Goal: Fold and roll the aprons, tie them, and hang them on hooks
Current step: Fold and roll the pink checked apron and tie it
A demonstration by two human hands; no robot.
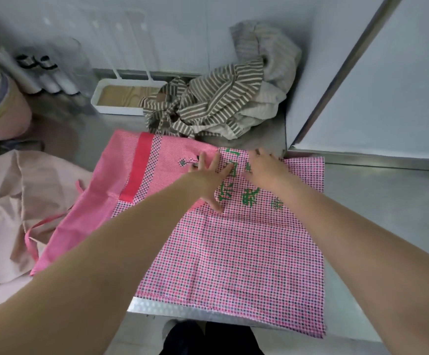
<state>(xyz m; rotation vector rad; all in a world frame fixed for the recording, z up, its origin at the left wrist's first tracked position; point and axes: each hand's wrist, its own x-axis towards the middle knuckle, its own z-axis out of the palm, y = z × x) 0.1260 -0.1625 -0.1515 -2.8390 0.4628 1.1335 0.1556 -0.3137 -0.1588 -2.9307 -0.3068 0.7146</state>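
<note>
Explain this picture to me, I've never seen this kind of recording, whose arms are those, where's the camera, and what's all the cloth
There is no machine here. The camera sits on a person's head and looks down, so the two bare arms are that person's own. The left hand and right hand both lie flat, fingers straight, pressing on a pink checked apron with green lettering, spread over a metal counter. They seem to be smoothing or folding it; neither hand grips anything. Behind it lies a crumpled striped apron in a heap, and at the left a pale pink cloth. A white tray stands against the back wall. No hooks are clearly visible.
</note>
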